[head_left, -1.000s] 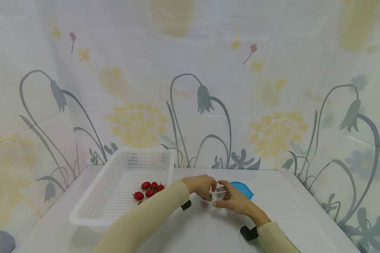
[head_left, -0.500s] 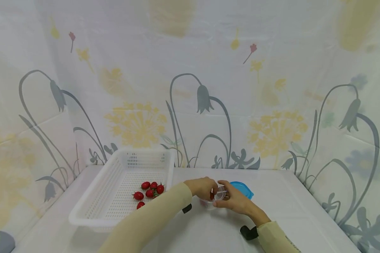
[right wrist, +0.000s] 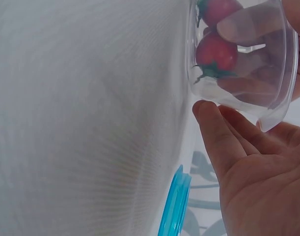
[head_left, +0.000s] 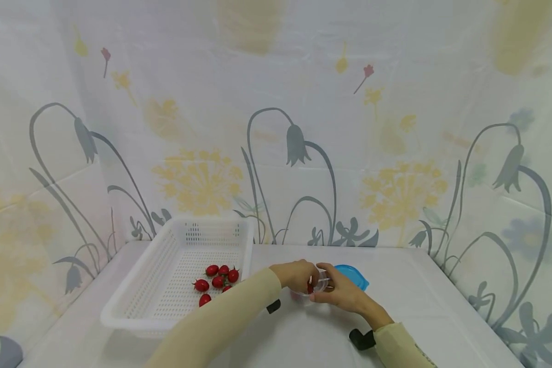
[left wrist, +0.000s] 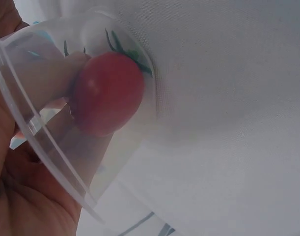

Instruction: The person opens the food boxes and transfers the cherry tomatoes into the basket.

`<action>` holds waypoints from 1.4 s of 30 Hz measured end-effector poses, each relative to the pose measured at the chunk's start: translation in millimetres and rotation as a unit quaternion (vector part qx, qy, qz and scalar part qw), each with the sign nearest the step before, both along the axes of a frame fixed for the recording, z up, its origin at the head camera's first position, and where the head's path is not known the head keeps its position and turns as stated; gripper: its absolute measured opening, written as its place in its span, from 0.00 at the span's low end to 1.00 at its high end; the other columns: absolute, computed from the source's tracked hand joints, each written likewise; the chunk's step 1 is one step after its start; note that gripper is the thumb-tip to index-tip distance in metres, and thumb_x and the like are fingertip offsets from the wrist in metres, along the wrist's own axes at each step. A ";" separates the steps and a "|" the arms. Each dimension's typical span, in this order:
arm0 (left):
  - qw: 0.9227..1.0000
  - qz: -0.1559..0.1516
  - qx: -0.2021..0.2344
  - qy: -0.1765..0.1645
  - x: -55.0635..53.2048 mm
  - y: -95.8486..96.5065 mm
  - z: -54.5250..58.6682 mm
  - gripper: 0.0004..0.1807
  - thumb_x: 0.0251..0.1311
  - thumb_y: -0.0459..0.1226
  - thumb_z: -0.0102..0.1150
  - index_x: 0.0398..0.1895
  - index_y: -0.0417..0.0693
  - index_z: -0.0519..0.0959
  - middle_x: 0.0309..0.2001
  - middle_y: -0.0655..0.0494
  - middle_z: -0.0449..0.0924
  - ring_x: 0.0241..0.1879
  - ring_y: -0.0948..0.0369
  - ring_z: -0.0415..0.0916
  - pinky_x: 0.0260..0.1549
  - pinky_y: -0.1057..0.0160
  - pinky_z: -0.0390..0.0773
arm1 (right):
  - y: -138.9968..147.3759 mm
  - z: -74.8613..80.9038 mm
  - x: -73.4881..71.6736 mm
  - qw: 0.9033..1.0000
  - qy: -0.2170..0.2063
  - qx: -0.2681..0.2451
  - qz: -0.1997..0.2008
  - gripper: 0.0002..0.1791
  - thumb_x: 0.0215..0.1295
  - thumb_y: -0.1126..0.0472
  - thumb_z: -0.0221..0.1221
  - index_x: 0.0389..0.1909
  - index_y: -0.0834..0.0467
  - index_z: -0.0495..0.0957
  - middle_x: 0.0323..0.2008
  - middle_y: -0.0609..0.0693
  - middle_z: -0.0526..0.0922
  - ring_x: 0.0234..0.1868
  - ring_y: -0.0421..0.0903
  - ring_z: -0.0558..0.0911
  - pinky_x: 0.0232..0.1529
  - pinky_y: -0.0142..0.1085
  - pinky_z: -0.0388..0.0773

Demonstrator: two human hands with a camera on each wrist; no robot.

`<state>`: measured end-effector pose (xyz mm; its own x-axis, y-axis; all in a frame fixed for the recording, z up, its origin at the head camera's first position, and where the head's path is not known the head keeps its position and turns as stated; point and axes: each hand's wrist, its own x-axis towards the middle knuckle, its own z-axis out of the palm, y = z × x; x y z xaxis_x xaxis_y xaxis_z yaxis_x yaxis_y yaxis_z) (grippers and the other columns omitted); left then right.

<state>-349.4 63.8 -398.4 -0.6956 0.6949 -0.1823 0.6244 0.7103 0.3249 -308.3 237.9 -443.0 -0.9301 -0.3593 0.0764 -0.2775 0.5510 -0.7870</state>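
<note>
My left hand (head_left: 296,275) reaches into a small clear plastic container (head_left: 321,282). In the left wrist view, its fingers (left wrist: 37,81) pinch a red cherry tomato (left wrist: 109,93) with a green stem, inside the container's wall. The right wrist view shows two cherry tomatoes (right wrist: 216,53) in the container, with fingertips beside them. My right hand (head_left: 345,292) grips the container from the right, its thumb and fingers around the wall. Part of the container is hidden behind the left hand in the head view.
A white perforated basket (head_left: 170,266) with several cherry tomatoes (head_left: 201,285) stands on the left. Just behind the right hand lies a blue lid (head_left: 353,276) on the white-covered table (head_left: 423,301). A flower-patterned curtain (head_left: 276,76) encloses the back and sides.
My left hand and forearm have shifted slightly right, uncovering more tomatoes in the basket. Red now shows between the left fingers at the container. The right hand has stayed in place.
</note>
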 end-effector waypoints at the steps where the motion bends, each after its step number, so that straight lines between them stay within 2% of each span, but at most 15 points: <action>1: 1.000 -0.001 0.000 0.002 0.0 0.1 0.2 0.09 0.53 0.28 0.66 0.34 0.50 0.81 0.28 0.62 0.76 0.29 0.65 0.72 0.29 0.69 0.74 | 0.0 0.0 0.3 1.000 -0.001 0.000 -0.001 0.48 0.54 0.47 0.67 0.70 0.59 0.54 0.60 0.60 0.69 0.55 0.55 0.76 0.49 0.46 0.77; 6: 1.000 -0.005 0.009 0.002 -0.9 -1.3 5.1 0.11 0.50 0.27 0.67 0.35 0.49 0.81 0.29 0.61 0.76 0.30 0.66 0.72 0.30 0.70 0.75 | 0.0 -0.6 0.8 1.000 -0.012 -0.008 -0.002 0.47 0.54 0.48 0.68 0.70 0.56 0.55 0.60 0.59 0.69 0.56 0.55 0.75 0.51 0.47 0.76; 12: 0.999 -0.001 0.038 -0.010 -1.9 -6.7 16.7 0.12 0.51 0.26 0.65 0.38 0.47 0.81 0.30 0.60 0.77 0.28 0.65 0.74 0.26 0.70 0.76 | -0.3 -0.2 -0.3 1.000 -0.011 -0.007 -0.001 0.45 0.55 0.48 0.68 0.69 0.55 0.56 0.58 0.57 0.71 0.55 0.55 0.76 0.49 0.47 0.77; 18: 0.998 -0.024 0.054 0.015 -2.5 -14.9 32.2 0.10 0.53 0.28 0.66 0.37 0.48 0.80 0.30 0.60 0.76 0.30 0.65 0.73 0.27 0.72 0.75 | 0.6 2.7 -1.0 1.000 -0.013 -0.001 -0.012 0.45 0.55 0.49 0.68 0.69 0.56 0.56 0.58 0.58 0.71 0.54 0.56 0.76 0.49 0.49 0.77; 21: 0.997 -0.030 0.062 0.021 0.7 -22.8 41.5 0.09 0.54 0.29 0.66 0.36 0.49 0.79 0.29 0.60 0.76 0.30 0.66 0.73 0.28 0.72 0.75 | 0.3 2.9 -0.1 1.000 -0.015 -0.003 -0.013 0.46 0.54 0.49 0.68 0.69 0.57 0.56 0.58 0.58 0.71 0.53 0.55 0.76 0.48 0.48 0.77; 27: 0.996 -0.035 0.080 0.016 13.3 -44.5 64.2 0.08 0.55 0.29 0.64 0.36 0.49 0.78 0.30 0.61 0.76 0.31 0.66 0.74 0.30 0.72 0.76 | -2.9 2.7 1.6 1.000 -0.017 -0.018 -0.004 0.46 0.55 0.50 0.68 0.70 0.58 0.55 0.59 0.59 0.71 0.52 0.54 0.78 0.47 0.48 0.78; 33: 0.994 -0.037 0.103 0.021 22.3 -72.0 82.0 0.08 0.57 0.29 0.63 0.38 0.48 0.78 0.32 0.61 0.77 0.33 0.65 0.74 0.31 0.71 0.76 | -4.0 3.3 2.9 0.999 -0.024 -0.007 -0.021 0.47 0.55 0.50 0.68 0.70 0.57 0.54 0.60 0.58 0.70 0.54 0.56 0.76 0.48 0.51 0.77; 36: 0.993 -0.033 0.114 0.026 24.4 -87.6 85.6 0.08 0.57 0.29 0.62 0.39 0.47 0.79 0.33 0.60 0.78 0.35 0.64 0.75 0.33 0.70 0.76 | -3.7 2.1 2.6 0.999 -0.026 -0.007 -0.027 0.47 0.54 0.50 0.68 0.70 0.57 0.54 0.61 0.58 0.70 0.55 0.58 0.75 0.49 0.52 0.77; 42: 0.990 -0.032 0.128 0.054 23.0 -122.0 84.4 0.08 0.57 0.29 0.61 0.39 0.47 0.78 0.35 0.60 0.78 0.36 0.63 0.75 0.36 0.68 0.77 | -3.9 1.6 2.0 1.000 -0.020 -0.008 -0.020 0.47 0.54 0.51 0.69 0.70 0.57 0.54 0.61 0.58 0.69 0.55 0.58 0.76 0.49 0.51 0.77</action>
